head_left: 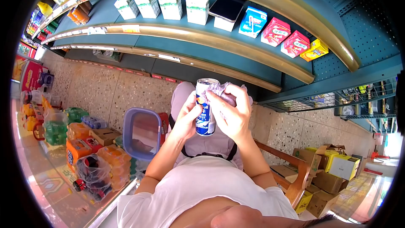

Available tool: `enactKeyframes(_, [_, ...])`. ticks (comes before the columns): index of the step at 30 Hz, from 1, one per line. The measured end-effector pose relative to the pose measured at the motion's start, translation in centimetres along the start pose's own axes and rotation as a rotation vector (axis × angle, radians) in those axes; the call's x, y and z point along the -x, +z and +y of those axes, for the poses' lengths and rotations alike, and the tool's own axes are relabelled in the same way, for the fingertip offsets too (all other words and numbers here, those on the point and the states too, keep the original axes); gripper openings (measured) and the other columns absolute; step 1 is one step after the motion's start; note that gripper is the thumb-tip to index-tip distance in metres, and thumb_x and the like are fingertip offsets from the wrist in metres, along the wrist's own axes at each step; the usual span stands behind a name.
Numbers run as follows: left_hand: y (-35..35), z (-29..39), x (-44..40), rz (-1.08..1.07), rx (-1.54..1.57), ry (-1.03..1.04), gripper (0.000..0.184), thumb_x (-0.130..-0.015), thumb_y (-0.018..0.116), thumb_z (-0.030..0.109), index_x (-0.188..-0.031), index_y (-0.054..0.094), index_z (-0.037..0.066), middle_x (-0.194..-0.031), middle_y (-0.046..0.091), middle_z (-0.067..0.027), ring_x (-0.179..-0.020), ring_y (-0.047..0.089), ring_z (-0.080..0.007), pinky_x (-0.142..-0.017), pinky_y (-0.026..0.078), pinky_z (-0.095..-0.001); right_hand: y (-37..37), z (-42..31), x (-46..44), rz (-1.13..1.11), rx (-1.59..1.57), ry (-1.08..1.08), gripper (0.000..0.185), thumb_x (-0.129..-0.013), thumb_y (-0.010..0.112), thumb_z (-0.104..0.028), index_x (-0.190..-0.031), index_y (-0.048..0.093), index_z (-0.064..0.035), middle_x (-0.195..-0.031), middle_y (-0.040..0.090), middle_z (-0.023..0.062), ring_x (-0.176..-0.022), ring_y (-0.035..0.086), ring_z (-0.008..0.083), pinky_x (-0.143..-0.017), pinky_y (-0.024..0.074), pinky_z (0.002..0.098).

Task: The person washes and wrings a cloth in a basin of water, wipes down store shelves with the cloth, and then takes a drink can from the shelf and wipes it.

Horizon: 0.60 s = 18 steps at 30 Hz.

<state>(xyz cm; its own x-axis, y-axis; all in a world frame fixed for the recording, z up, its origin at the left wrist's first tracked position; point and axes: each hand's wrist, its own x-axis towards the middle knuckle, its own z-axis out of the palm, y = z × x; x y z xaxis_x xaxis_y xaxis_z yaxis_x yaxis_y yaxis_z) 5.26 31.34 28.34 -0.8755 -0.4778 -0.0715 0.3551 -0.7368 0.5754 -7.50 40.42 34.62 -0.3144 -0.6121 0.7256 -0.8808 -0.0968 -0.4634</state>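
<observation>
A blue and silver drink can (204, 120) stands upright in front of the person's lap. My left hand (188, 116) grips the can around its left side, with the thumb across the front. In my right hand (231, 112) is a bunched purple-grey cloth (221, 92), pressed against the upper right side of the can. The fingers of my right hand curl over the cloth, and part of the can's label is hidden behind fingers and cloth.
Shelves (253, 46) ahead hold small cartons (197, 9) and a dark phone (228, 7) lying on a carton. A purple basin (142, 134) is at the left, near bottle packs (78, 131). Right: a wooden chair arm (295, 173) and cardboard boxes (329, 181).
</observation>
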Motion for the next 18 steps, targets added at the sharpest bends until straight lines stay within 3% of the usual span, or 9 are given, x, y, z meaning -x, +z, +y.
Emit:
enactKeyframes(6, [-0.1,0.0,0.1,0.032,0.001,0.005,0.051,-0.092,0.067,0.025,-0.135,0.045,0.010,-0.124,0.060,-0.0035,-0.112,0.059,-0.0136,-0.095,0.049,-0.0316,0.6,0.3,-0.2,0.044,-0.050,0.044,0.035,-0.071,0.076,-0.004,-0.105,0.075,-0.0104,-0.101,0.057,0.0136,-0.087,0.061,0.0266,-0.072,0.0509,0.0343])
enactKeyframes(11, [0.0,0.2,-0.2,0.050,0.051,0.042,0.051,-0.095,0.062,0.027,-0.138,0.043,0.009,-0.125,0.060,-0.0063,-0.113,0.060,-0.0166,-0.095,0.050,-0.0338,0.6,-0.3,1.2,-0.049,-0.099,0.070,0.041,-0.069,0.075,-0.004,-0.108,0.075,-0.0118,-0.103,0.058,0.0133,-0.087,0.061,0.0273,-0.073,0.0522,0.0349])
enactKeyframes(18, [-0.3,1.1,-0.9,0.027,0.023,0.075,0.048,-0.098,0.056,0.031,-0.137,0.043,0.006,-0.119,0.063,-0.0174,-0.104,0.066,-0.0243,-0.090,0.055,-0.0386,0.7,-1.4,4.2,-0.120,-0.142,0.085,0.043,-0.066,0.077,-0.001,-0.107,0.076,-0.0147,-0.101,0.056,0.0109,-0.080,0.061,0.0234,-0.068,0.0520,0.0330])
